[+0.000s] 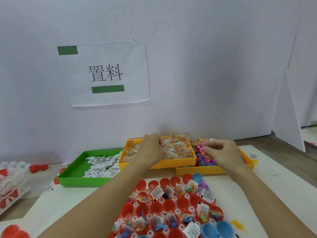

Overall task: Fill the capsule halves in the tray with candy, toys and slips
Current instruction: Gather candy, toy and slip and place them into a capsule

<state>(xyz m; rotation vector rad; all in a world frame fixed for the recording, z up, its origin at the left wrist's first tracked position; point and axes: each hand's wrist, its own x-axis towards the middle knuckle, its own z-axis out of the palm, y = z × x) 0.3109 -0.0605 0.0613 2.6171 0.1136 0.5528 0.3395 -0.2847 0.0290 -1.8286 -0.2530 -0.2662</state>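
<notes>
Here, left hand (pixel 151 148) gripping candy packets (pixel 176 148), right hand (pixel 221 152) pinching toys (pixel 204 157), capsule tray (pixel 171 208) nearer, below both hands.

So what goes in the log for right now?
left hand: in candy bin | right hand: pinching toys | capsule tray: partly filled

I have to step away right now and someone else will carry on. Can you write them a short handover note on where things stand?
Left hand: in the yellow candy bin, fingers curled on the candy packets.
Right hand: over the yellow toy bin, pinching among the small plastic toys.
Slips lie in the green bin, left of the candy.
Capsule tray sits nearest the person.
Done: many halves already hold candy, a toy or a slip.
Left: the bare red halves in the middle rows and the far row, and the blue halves near the front right.
</notes>
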